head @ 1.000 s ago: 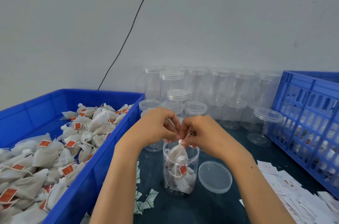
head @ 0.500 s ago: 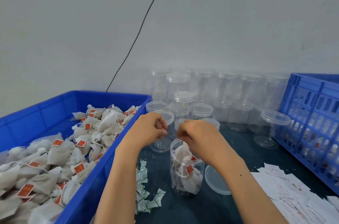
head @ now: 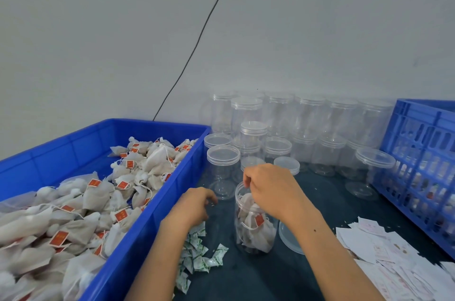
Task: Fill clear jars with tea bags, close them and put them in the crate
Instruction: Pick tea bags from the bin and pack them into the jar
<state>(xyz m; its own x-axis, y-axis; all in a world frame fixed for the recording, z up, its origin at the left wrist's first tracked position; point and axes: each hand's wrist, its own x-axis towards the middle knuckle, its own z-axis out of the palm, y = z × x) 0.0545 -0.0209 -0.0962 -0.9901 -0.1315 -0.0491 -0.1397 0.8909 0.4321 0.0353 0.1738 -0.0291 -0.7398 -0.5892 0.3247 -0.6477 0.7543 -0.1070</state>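
Clear, half-filled jar (head: pixel 254 222) stands upright right under the right hand (head: pixel 270 192), fingers curled at its mouth; left hand (head: pixel 194 204), loosely curled and empty, sits nearer the tea bags (head: pixel 86 202).

The right hand (head: pixel 273 190) covers the mouth of the open jar (head: pixel 254 226), so what its fingertips hold cannot be seen. Its forearm hides part of the loose lid (head: pixel 289 239). The blue crate (head: pixel 423 153) and the tea bag bin (head: pixel 128 251) are cut by the picture edges, and the things behind the crate wall are too blurred to tell.
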